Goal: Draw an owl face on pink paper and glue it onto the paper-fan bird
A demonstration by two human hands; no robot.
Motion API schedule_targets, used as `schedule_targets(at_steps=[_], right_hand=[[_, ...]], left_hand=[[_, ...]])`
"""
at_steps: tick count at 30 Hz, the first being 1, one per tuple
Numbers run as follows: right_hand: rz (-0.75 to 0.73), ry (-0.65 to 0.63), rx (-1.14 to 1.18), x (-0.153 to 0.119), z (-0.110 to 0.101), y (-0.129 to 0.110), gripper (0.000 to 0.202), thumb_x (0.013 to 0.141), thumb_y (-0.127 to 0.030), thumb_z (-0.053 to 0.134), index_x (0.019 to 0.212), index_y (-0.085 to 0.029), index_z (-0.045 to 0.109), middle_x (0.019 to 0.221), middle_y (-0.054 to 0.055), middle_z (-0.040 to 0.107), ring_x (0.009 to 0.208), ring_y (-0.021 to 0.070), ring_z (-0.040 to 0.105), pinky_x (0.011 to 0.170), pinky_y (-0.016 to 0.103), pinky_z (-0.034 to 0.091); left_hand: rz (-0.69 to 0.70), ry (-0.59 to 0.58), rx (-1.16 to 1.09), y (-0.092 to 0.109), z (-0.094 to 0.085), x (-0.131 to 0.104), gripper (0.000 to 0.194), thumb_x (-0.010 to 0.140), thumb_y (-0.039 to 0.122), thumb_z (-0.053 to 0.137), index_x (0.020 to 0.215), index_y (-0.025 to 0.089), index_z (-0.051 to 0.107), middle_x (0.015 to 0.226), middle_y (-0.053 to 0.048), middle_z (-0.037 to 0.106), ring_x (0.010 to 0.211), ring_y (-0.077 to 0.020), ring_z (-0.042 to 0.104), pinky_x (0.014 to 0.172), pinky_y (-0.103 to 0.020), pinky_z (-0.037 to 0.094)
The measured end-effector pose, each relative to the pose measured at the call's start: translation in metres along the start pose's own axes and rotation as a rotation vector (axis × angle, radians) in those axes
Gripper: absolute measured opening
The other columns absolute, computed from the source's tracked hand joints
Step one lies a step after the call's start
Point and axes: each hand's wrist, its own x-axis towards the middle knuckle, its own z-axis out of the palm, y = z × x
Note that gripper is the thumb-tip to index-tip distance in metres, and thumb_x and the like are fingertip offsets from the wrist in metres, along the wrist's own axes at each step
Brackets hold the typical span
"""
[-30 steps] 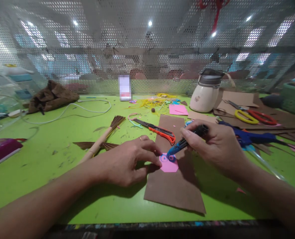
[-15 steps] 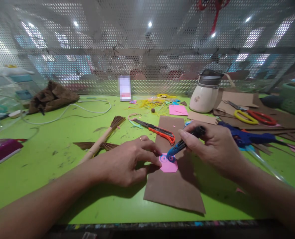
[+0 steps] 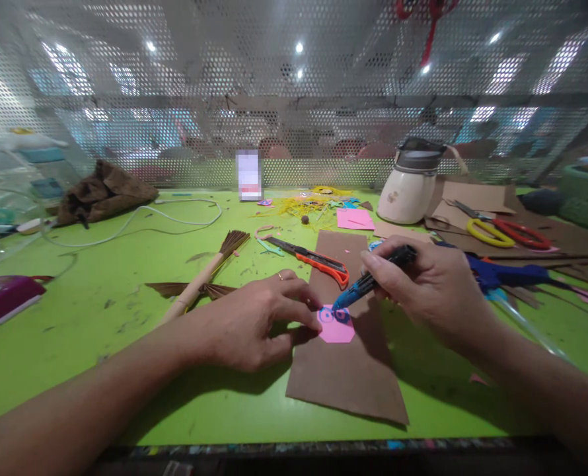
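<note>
In the head view, a small pink paper [image 3: 337,332] with cut corners lies on a brown cardboard strip [image 3: 341,383]. Two blue rings, like eyes, are drawn on its upper half. My left hand [image 3: 261,317] holds the paper's left edge down with its fingertips. A blue marker [image 3: 368,281] is gripped in my right hand [image 3: 423,284], its tip on the paper between the two rings. Just beyond the hands, an orange utility knife [image 3: 318,261] rests partly on the cardboard. Left of it lies a stick figure [image 3: 195,284] with pleated brown wings and a bristly end.
A white flask [image 3: 409,188], scissors [image 3: 489,233] and a blue glue gun [image 3: 502,272] stand or lie at the right. Pink paper sheets [image 3: 355,219] and yellow shreds [image 3: 304,205] are farther back. A brown cloth [image 3: 106,193] and white cable [image 3: 135,215] occupy the left.
The marker tip has shifted slightly left and up, from the right ring to between the rings. More blue shows there. My left hand stays in place.
</note>
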Motion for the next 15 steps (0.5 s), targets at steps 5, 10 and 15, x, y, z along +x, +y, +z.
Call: schedule_targets(at_steps=[5, 10, 15], right_hand=[[0.009, -0.039, -0.034, -0.0015, 0.0013, 0.0022, 0.025, 0.09, -0.036, 0.057, 0.073, -0.018, 0.061, 0.055, -0.003, 0.058, 0.048, 0.01, 0.052, 0.047, 0.023, 0.037], [-0.011, -0.079, -0.051, -0.0012, 0.0004, 0.0018, 0.023, 0.09, -0.034, 0.057, 0.074, -0.019, 0.063, 0.057, -0.002, 0.061, 0.049, 0.0103, 0.054, 0.049, 0.023, 0.039], [-0.006, -0.068, -0.03, -0.0014, -0.0013, 0.0002, 0.026, 0.09, -0.033, 0.057, 0.069, -0.018, 0.061, 0.053, -0.003, 0.056, 0.047, 0.0091, 0.05, 0.046, 0.022, 0.036]], left_hand=[[-0.003, 0.004, -0.016, 0.0001, 0.0007, -0.0006, 0.028, 0.089, 0.015, 0.053, 0.109, 0.023, 0.071, 0.119, -0.007, 0.062, 0.106, -0.0224, 0.059, 0.099, -0.04, 0.043], [-0.002, 0.011, -0.014, 0.0002, 0.0008, 0.0006, 0.027, 0.091, 0.017, 0.052, 0.109, 0.024, 0.071, 0.118, -0.008, 0.063, 0.104, -0.0223, 0.059, 0.098, -0.041, 0.044], [-0.008, -0.008, -0.013, 0.0004, -0.0003, 0.0005, 0.028, 0.091, 0.018, 0.05, 0.11, 0.024, 0.071, 0.118, -0.008, 0.063, 0.105, -0.0225, 0.059, 0.096, -0.039, 0.046]])
